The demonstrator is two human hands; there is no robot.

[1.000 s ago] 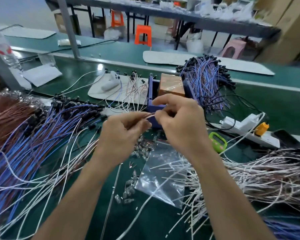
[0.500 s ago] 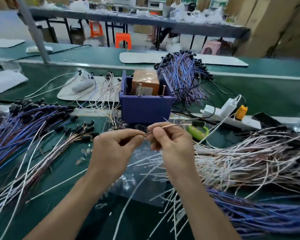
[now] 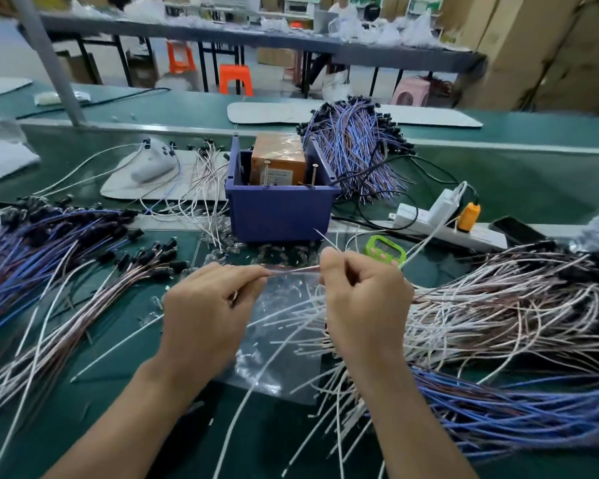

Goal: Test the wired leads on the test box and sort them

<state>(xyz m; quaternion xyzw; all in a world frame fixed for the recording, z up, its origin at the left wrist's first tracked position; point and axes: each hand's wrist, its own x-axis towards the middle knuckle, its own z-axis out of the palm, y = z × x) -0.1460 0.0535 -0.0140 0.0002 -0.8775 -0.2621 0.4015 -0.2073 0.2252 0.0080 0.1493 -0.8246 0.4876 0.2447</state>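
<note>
A thin wired lead (image 3: 293,270) stretches between both hands above a clear plastic bag (image 3: 277,344). My left hand (image 3: 204,316) pinches its left end and my right hand (image 3: 363,302) pinches its right end, with a bare tip sticking up past the right fingers. Straight ahead stands the blue test box (image 3: 281,210), holding an orange block (image 3: 279,160) and two upright metal pins. White and brown leads (image 3: 498,316) are heaped at my right. At my left lie blue leads (image 3: 49,243) with black caps.
A green timer (image 3: 384,248) and a white power strip (image 3: 443,219) with an orange plug lie right of the box. Another blue-purple bundle (image 3: 353,146) sits behind it, and a white pad (image 3: 173,181) with loose leads to its left. Small clear parts litter the green mat.
My hands came down and toward me, away from the box, and moved apart so the lead is now pulled out straight between them. The view shifted, with the box now farther ahead.
</note>
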